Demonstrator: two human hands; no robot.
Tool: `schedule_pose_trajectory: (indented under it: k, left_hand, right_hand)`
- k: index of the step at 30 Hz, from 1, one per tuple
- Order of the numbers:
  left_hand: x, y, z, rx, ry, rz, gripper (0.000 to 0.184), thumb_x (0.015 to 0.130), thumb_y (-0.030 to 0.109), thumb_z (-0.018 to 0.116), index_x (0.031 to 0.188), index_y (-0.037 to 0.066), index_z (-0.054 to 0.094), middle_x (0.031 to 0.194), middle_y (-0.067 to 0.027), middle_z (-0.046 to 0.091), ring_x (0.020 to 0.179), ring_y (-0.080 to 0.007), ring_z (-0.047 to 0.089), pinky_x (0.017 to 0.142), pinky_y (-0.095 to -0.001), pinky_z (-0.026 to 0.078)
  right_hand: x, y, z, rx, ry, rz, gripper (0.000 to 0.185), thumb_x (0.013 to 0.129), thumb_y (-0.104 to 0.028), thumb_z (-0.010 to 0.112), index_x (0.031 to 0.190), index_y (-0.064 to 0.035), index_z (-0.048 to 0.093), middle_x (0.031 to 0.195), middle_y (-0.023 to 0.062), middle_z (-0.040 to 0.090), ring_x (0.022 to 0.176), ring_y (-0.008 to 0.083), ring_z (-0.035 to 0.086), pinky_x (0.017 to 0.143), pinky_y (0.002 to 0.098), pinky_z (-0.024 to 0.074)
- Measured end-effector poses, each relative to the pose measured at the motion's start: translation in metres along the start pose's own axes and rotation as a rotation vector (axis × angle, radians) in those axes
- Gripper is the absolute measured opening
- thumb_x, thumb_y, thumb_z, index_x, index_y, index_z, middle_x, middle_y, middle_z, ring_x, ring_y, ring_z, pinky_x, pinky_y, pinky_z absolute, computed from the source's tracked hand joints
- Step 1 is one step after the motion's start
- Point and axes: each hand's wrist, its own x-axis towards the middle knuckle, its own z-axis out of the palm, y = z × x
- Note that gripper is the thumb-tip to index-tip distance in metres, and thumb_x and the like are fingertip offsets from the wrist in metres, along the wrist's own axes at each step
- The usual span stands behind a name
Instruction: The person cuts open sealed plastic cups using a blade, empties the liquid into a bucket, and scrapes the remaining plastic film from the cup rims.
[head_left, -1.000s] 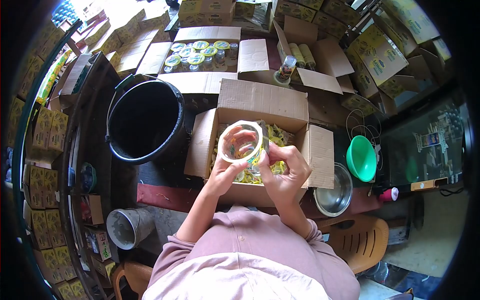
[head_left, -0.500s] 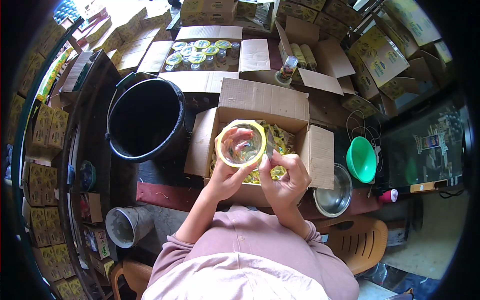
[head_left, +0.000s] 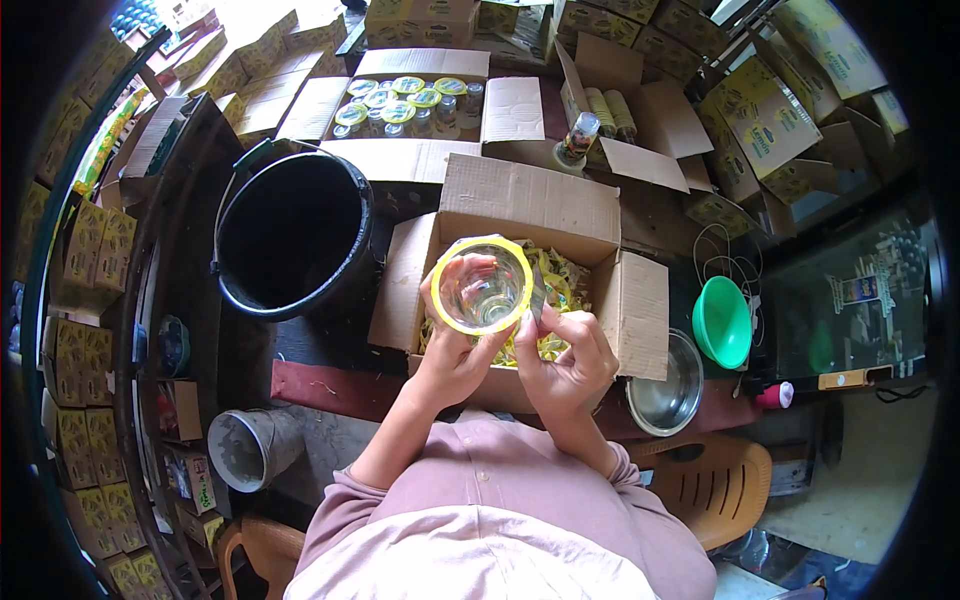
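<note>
My left hand (head_left: pixel 452 350) is wrapped round a clear jar (head_left: pixel 482 292) with a yellow rim, its round end facing up at me. Fingers show through the clear wall. My right hand (head_left: pixel 568 355) pinches a thin, flat, grey blade-like piece (head_left: pixel 538 290) against the right side of the yellow rim. Both hands are above an open cardboard box (head_left: pixel 530 192), which holds crumpled yellow strips (head_left: pixel 560 275).
A black bucket (head_left: pixel 225 240) stands at left, a grey bucket (head_left: pixel 222 450) below it. At the back, a carton (head_left: pixel 405 160) holds several yellow-topped jars (head_left: pixel 408 85); one jar (head_left: pixel 577 140) stands beside it. A green bowl (head_left: pixel 722 322) and steel bowl (head_left: pixel 665 385) are at right.
The jar has tilted slightly in my left hand. My right hand has shifted a little down and left, still pinching the grey piece at the rim.
</note>
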Motion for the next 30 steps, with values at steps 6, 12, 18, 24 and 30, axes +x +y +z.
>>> schedule_pose_trajectory:
  k: [6,12,18,24,30]
  left_hand:
    - [0.002,0.01,-0.001,0.199,-0.026,0.025,0.077,0.076,0.0,0.063,0.132,0.002,0.01,0.124,-0.0177,0.03,0.118,-0.0277,0.038,0.099,-0.0374,0.033]
    - [0.003,0.013,-0.003,0.291,-0.042,-0.022,0.075,0.075,0.001,0.063,0.126,0.003,0.009,0.122,-0.0209,0.035,0.117,-0.0295,0.04,0.098,-0.0381,0.033]
    - [0.003,0.011,-0.005,0.264,-0.063,-0.016,0.073,0.074,-0.001,0.06,0.125,0.004,0.008,0.122,-0.0211,0.035,0.117,-0.0301,0.04,0.099,-0.0381,0.033]
    - [0.003,0.01,-0.008,0.212,-0.083,-0.033,0.071,0.074,-0.002,0.058,0.125,0.004,0.009,0.121,-0.0212,0.035,0.116,-0.0305,0.041,0.099,-0.0381,0.033]
    - [0.003,0.011,-0.012,0.281,-0.142,-0.014,0.073,0.074,-0.002,0.059,0.126,0.005,0.008,0.121,-0.0205,0.036,0.115,-0.0307,0.042,0.098,-0.039,0.034]
  right_hand:
    - [0.001,0.003,0.002,-0.042,0.024,-0.025,0.021,0.062,0.006,0.069,0.08,-0.003,0.063,0.066,0.007,0.059,0.053,0.0155,0.056,0.049,0.0251,0.046]
    - [0.004,0.007,0.001,-0.056,0.013,-0.043,0.022,0.062,0.005,0.069,0.081,-0.0027,0.063,0.069,0.0071,0.061,0.055,0.0158,0.057,0.051,0.0257,0.0469]
    - [0.005,0.008,0.002,-0.034,0.007,-0.03,0.023,0.061,0.006,0.069,0.082,-0.0022,0.063,0.07,0.0071,0.061,0.056,0.0162,0.057,0.052,0.0262,0.0473]
    - [0.004,0.012,0.003,-0.037,0.002,-0.051,0.027,0.061,0.007,0.068,0.085,-0.0023,0.064,0.07,0.0066,0.061,0.057,0.0167,0.058,0.053,0.0262,0.0474]
    - [0.007,0.015,0.004,-0.06,0.008,-0.087,0.028,0.061,0.008,0.069,0.087,-0.0024,0.065,0.07,0.0066,0.06,0.057,0.0164,0.058,0.054,0.0256,0.0474]
